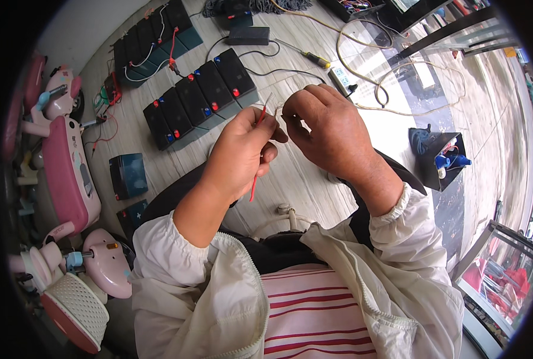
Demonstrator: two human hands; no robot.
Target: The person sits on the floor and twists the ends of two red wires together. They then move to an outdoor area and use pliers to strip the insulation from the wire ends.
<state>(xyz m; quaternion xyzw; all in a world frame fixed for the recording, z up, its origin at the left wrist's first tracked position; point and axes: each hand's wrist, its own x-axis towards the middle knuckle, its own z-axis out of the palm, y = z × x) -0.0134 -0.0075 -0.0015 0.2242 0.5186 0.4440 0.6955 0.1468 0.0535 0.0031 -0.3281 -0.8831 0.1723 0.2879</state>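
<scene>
My left hand (242, 146) is closed around a short red wire (254, 188), whose lower end hangs below the fingers. Its upper end shows above my thumb, beside a thin pale piece that I cannot make out. Close by on the right, my right hand (332, 128) is pinched at thin strands by the wire's upper end; its fingertips are partly hidden. Just beyond my left hand stands a row of black-topped batteries (197, 93) with red and blue terminals. A second battery row (149, 45), joined by white and red wires, stands behind it.
A single battery (128, 175) stands at left, near pink children's ride-on toys (69, 173). Beyond my hands lie a black adapter (248, 36), a yellow-handled screwdriver (317, 59), a power strip (342, 81) and looping cables. A dark open box (443, 176) and a glass case (500, 281) stand right.
</scene>
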